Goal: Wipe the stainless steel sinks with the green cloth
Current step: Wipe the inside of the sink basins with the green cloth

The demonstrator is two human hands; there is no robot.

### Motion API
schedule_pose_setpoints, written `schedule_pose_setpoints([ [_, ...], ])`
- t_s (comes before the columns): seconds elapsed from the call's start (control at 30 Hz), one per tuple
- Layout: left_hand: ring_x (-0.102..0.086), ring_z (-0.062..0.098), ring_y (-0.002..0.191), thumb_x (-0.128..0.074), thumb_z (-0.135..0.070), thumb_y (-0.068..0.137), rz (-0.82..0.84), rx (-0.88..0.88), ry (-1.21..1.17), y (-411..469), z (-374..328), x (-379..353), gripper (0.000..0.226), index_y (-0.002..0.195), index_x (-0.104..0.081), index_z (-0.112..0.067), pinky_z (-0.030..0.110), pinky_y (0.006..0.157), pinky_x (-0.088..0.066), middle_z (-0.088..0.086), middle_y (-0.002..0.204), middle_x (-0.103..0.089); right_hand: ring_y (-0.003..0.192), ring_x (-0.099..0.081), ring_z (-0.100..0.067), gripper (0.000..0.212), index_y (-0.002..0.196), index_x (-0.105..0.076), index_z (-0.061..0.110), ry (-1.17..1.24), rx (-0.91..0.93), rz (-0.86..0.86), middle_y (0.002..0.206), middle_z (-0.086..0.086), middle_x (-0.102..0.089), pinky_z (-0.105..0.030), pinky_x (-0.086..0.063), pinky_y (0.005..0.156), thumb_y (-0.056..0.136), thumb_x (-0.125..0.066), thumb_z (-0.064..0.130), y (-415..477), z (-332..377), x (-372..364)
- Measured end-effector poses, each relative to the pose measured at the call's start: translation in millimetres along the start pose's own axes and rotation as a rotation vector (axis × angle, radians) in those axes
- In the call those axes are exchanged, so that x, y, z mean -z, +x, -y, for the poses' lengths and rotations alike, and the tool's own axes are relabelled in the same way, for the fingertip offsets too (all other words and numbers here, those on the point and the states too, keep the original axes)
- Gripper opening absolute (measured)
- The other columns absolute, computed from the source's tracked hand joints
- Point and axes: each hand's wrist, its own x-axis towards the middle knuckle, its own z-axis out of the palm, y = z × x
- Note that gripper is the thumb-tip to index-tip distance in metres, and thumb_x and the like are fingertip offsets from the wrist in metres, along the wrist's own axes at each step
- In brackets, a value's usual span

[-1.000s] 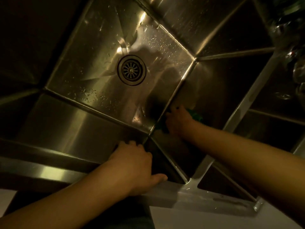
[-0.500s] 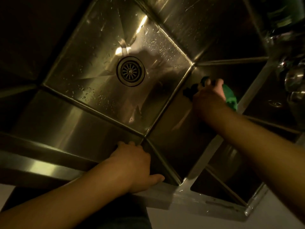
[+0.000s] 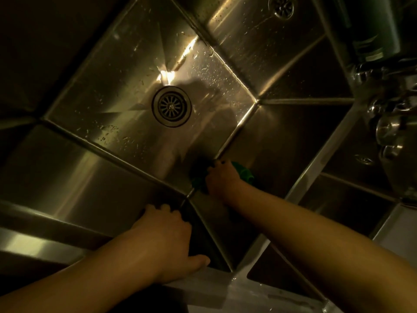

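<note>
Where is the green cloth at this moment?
In the head view, the green cloth is low in the sink, held by the right hand at the near right corner of its floor, to the lower right of the drain.

Two basins: the left sink and the right sink, with one drain seen. One green cloth; two hands, the left hand and the right hand.

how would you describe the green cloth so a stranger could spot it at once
Start at the steel sink with the round drain. In its near right corner the right hand holds a crumpled cloth. It is the only green thing amid bare metal.
</note>
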Motion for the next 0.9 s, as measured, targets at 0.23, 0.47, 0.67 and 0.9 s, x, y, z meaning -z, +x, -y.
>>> schedule_pose_setpoints([
  [0.23,-0.044,0.033,0.131,-0.026,-0.091,0.084,0.033,-0.002,-0.012,2,0,0,0.091,0.144,-0.05,-0.027,0.052,0.107,-0.035,0.009,0.144,-0.05,0.139,-0.043,-0.032,0.035,0.13,-0.062,0.024,0.007,-0.19,-0.034,0.145,-0.002,-0.052,-0.055,-0.036,0.112,0.099,-0.057,0.038,15,-83,19],
  [0.47,-0.05,0.032,0.125,-0.024,-0.091,0.083,-0.019,-0.011,0.005,1,0,-2,0.092,0.137,-0.057,-0.025,0.05,0.102,-0.038,0.009,0.138,-0.056,0.138,-0.038,-0.043,0.085,0.146,-0.049,0.021,-0.086,-0.51,0.029,0.15,-0.012,-0.045,-0.06,-0.037,0.109,0.074,-0.084,0.051,-17,-157,35],
  [0.67,-0.053,0.031,0.126,-0.031,-0.087,0.088,-0.06,-0.025,-0.024,-7,-2,2,0.085,0.134,-0.059,-0.021,0.047,0.105,-0.037,0.01,0.138,-0.058,0.144,-0.028,-0.04,0.051,0.147,-0.049,0.021,-0.029,-0.632,-0.031,0.156,-0.01,-0.039,-0.061,-0.031,0.11,0.098,-0.048,0.036,-68,-152,28],
  [0.9,-0.053,0.033,0.124,-0.035,-0.075,0.097,-0.18,-0.074,0.003,-18,-1,6,0.072,0.128,-0.062,-0.015,0.046,0.104,-0.035,0.014,0.136,-0.058,0.141,-0.029,-0.04,0.042,0.14,-0.056,0.027,0.08,-0.378,-0.14,0.151,-0.009,-0.043,-0.059,-0.025,0.107,0.099,-0.05,0.036,-110,-30,-4],
])
